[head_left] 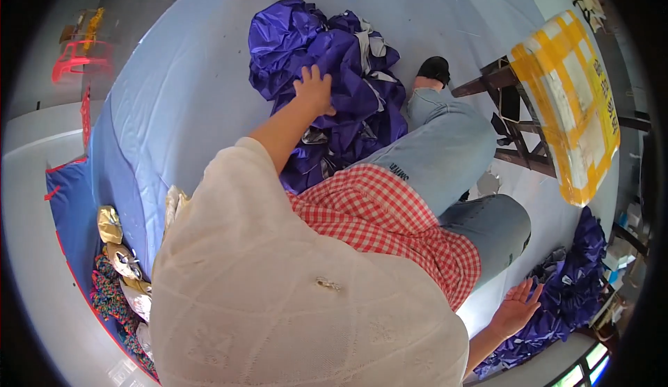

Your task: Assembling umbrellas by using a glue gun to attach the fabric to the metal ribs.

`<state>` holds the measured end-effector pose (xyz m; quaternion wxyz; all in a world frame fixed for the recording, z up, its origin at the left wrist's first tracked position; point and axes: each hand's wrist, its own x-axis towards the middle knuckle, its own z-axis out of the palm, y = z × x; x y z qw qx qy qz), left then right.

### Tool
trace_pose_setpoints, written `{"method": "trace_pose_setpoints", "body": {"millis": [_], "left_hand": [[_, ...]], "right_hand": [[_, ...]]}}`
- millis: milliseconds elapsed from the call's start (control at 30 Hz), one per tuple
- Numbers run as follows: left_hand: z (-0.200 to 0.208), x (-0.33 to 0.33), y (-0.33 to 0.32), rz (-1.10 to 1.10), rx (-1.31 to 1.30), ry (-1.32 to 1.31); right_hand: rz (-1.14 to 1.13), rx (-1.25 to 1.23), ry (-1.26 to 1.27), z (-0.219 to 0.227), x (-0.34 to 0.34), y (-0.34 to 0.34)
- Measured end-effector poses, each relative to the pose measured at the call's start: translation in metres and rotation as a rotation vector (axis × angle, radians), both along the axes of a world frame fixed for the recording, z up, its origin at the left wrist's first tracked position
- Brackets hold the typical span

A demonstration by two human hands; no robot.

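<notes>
While the person sits on a pale blue sheet (181,95) spread over the floor, the left hand (314,89) reaches forward and rests on top of a crumpled heap of purple fabric (327,60), fingers curled lightly into the folds; whether any cloth is actually pinched between them cannot be told from this angle. The heap lies straight ahead of the person, just left of the bent knees in light blue jeans (445,150), and it touches the near leg. Grey-white lining shows in several folds of the heap (shiny, like thin nylon).

The right hand (516,308) hangs low at the person's right side, palm up, fingers spread and holding nothing. It is just beside a second pile of purple fabric (570,282) that lies along the right edge of the sheet, but not touching it.

Other items: a dark wooden stool (511,108) stands beyond the right knee, with a yellow-and-white wrapped package (570,101) resting on it. A black shoe (435,69) is on the forward foot. At the left edge of the sheet lies a cluster of gold and multicoloured bundles (122,269). A red plastic stool (73,58) stands far left.
</notes>
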<state>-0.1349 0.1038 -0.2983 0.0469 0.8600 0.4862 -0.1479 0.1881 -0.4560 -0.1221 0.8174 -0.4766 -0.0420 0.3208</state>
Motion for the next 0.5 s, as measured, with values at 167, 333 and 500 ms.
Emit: {"method": "trace_pose_setpoints", "body": {"millis": [167, 333, 500], "left_hand": [[-0.081, -0.047, 0.009, -0.020, 0.309, -0.112], [-0.015, -0.022, 0.075, 0.505, 0.345, -0.954], [0.180, 0.046, 0.051, -0.164, 0.156, -1.188]], "right_hand": [[0.008, -0.099, -0.050, 0.034, -0.018, 0.024], [0.056, -0.047, -0.068, 0.040, -0.024, 0.044], [0.231, -0.262, -0.112, 0.044, -0.032, 0.124]]}}
